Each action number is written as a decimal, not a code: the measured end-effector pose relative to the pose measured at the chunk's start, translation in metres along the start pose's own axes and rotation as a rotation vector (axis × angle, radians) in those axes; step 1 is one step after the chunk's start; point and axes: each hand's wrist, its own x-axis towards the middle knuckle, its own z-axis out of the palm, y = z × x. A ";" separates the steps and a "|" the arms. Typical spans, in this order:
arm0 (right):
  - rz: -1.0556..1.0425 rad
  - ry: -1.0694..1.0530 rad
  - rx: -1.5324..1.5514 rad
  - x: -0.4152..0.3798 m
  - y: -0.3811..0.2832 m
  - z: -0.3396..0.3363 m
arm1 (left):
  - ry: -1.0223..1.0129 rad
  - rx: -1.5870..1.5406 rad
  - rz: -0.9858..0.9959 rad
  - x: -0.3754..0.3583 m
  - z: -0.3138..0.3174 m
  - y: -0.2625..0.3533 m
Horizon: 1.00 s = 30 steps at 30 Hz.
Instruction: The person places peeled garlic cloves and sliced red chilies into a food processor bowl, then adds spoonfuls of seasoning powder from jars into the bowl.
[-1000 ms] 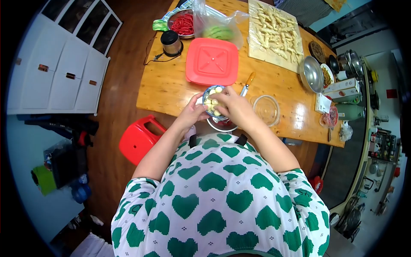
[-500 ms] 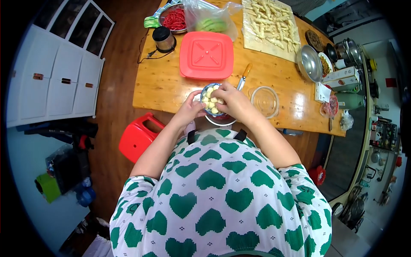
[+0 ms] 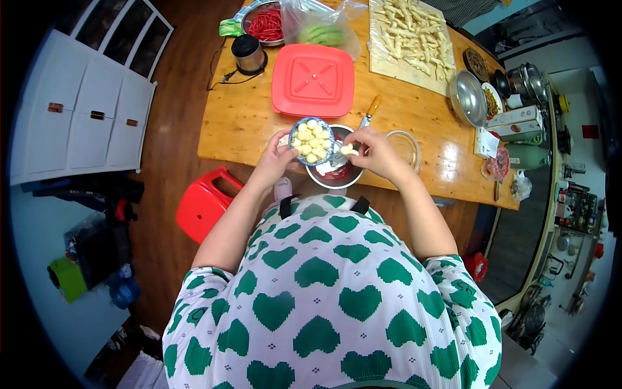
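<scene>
My left hand (image 3: 276,160) grips a small blue-patterned bowl (image 3: 331,144) by its left side. Peeled garlic cloves (image 3: 312,139) fill it. Between the fingertips of my right hand (image 3: 377,154) are a few garlic cloves (image 3: 348,150), held above a round metal bowl (image 3: 355,177) at the table's front edge. Inside that metal bowl lie red pieces (image 3: 334,174), perhaps chilli, and a shiny blade-like part (image 3: 336,157). The small bowl overlaps the metal bowl's left side and hides part of it.
A red lidded box (image 3: 313,81) stands just beyond the bowls. A knife (image 3: 370,110) and a clear round lid (image 3: 414,150) lie to the right. Farther back are a motor unit (image 3: 249,55), red chillies (image 3: 265,26) and a metal basin (image 3: 468,98). A red stool (image 3: 201,207) is at left.
My right hand has come out of the small bowl with garlic cloves and moved right, over the metal bowl. My left hand has shifted the small bowl slightly left, uncovering the metal bowl.
</scene>
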 end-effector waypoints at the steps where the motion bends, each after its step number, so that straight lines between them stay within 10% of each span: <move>1: 0.002 -0.039 -0.066 -0.001 0.006 -0.001 | 0.025 -0.012 0.005 -0.001 -0.002 -0.001; 30: -0.235 0.047 -0.297 0.027 -0.029 0.030 | -0.018 -0.003 -0.024 0.010 0.011 0.001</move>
